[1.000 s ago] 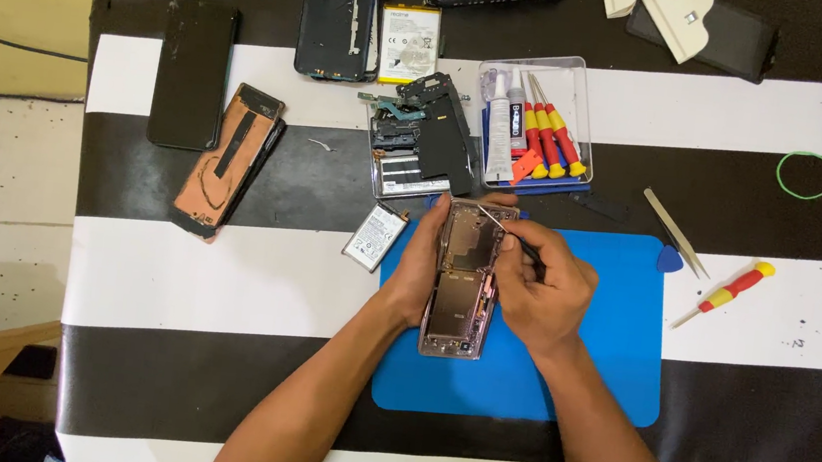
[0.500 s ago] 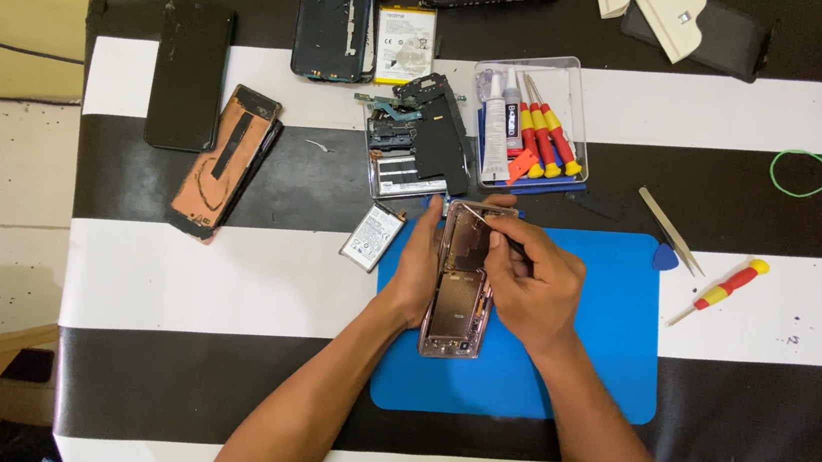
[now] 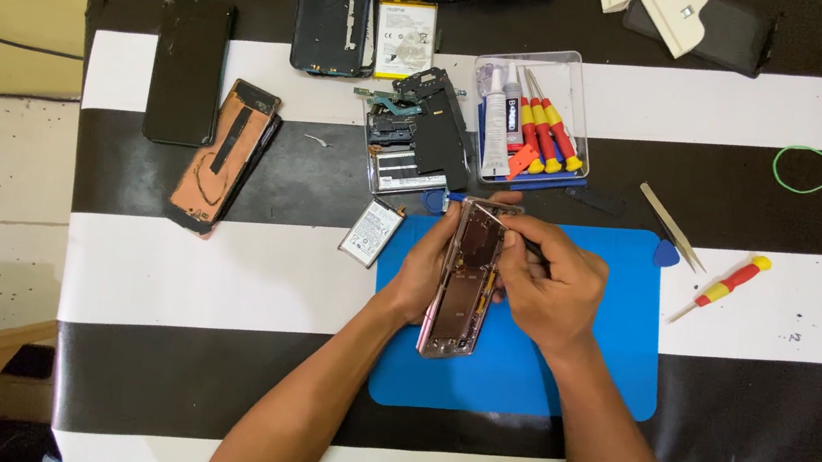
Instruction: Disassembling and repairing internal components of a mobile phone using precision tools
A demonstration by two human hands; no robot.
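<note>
Both hands [image 3: 497, 275] grip an opened phone [image 3: 464, 281] (over blue mat [image 3: 608, 371])

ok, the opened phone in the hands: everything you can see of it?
The opened phone is a long, narrow body with a pinkish metallic frame, back cover off, dark internals and a small yellow part exposed. It is tilted on its left edge above the blue mat, top end pointing away. The left hand cradles its left side; the right hand rests on its right edge, holding a thin tool at its top corner.
</note>
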